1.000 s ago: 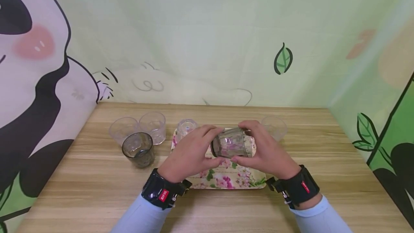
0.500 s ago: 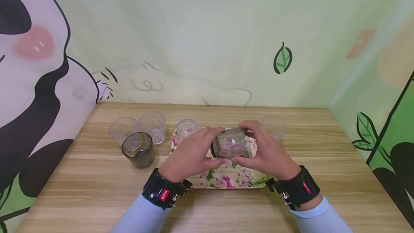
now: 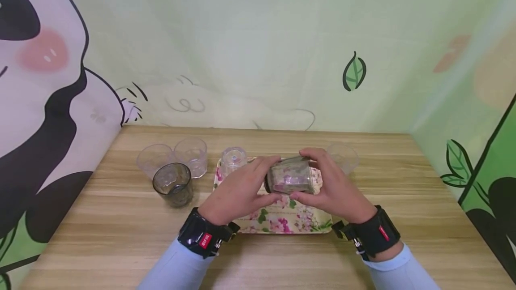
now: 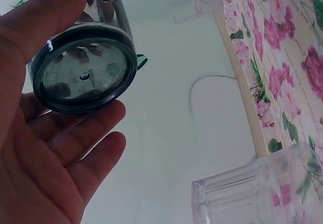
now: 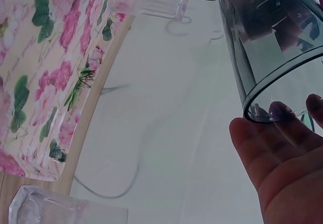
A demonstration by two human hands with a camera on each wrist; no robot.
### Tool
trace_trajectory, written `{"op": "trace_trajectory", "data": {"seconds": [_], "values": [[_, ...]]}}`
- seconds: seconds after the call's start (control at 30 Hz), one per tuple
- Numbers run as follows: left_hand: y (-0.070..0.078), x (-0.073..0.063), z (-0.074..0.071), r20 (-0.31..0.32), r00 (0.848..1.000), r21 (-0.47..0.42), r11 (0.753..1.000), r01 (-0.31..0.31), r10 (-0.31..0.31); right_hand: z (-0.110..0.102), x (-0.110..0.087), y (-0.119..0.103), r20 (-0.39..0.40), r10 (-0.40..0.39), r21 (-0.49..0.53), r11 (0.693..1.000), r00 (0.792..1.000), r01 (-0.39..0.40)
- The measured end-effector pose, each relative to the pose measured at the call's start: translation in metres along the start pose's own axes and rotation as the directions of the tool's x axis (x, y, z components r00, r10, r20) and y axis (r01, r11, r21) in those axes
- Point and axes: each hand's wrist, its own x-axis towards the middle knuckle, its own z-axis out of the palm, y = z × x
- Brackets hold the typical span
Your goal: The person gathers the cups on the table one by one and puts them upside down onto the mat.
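Smoky glass hangs sideways over the flowered tray, lower centre of my head feed; I see its long axis running left to right, base leftward, mouth rightward, left hand gripping the base end, right hand the rim.

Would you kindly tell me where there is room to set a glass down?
Bare table lies right of the right hand and the rightmost clear glass, and between the forearms before the tray. Back left is crowded by two clear glasses and a dark glass; the tray has an upturned glass and the held grey glass above it.
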Motion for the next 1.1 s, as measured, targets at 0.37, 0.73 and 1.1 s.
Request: {"op": "trace_trajectory", "data": {"seconds": [0.37, 0.73, 1.1], "values": [[-0.002, 0.001, -0.001, -0.006, 1.0, -0.027, 1.0, 0.013, -0.013, -0.004, -0.001, 0.004, -0.011, -0.021, -0.063, 0.998, 1.0, 0.02], [-0.003, 0.002, -0.002, -0.082, 0.996, -0.008, 1.0, -0.028, 0.027, -0.008, -0.004, 0.008, -0.065, -0.065, -0.132, 0.99, 0.996, 0.056], [-0.003, 0.002, -0.003, -0.119, 0.992, 0.001, 0.999, -0.044, 0.044, -0.011, -0.003, 0.008, -0.109, -0.087, -0.204, 0.977, 0.99, 0.064]]}}
